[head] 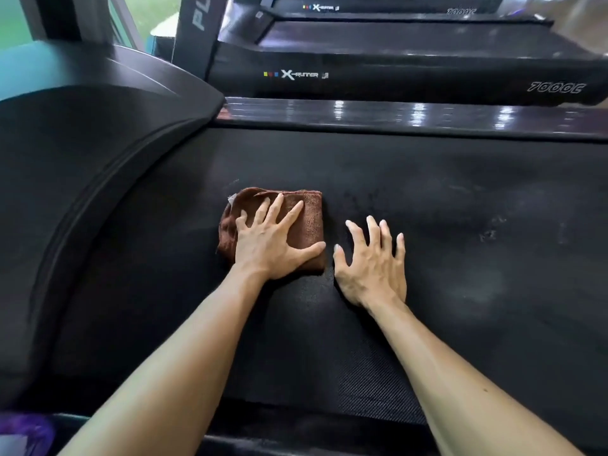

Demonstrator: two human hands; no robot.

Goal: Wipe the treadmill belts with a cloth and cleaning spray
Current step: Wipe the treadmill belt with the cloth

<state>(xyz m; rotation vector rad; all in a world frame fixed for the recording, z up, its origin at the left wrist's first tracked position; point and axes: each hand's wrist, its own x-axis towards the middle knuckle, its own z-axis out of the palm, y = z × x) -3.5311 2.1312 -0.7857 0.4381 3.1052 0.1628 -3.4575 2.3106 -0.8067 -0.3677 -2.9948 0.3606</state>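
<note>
The left hand [269, 245] is pressing flat, fingers spread, on the folded brown cloth [306, 222] (its near edge hidden underneath); just right, the right hand [371, 264] is resting open-fingered on the belt [460, 225], holding nothing.

"X-RUNNER" & "7000C" on next treadmill's side rail [411, 79], same on treadmill behind [378, 9]

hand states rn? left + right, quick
Left hand: open, fingers spread, pressing flat on the brown cloth.
Right hand: open, fingers spread on the treadmill belt, holding nothing.
</note>
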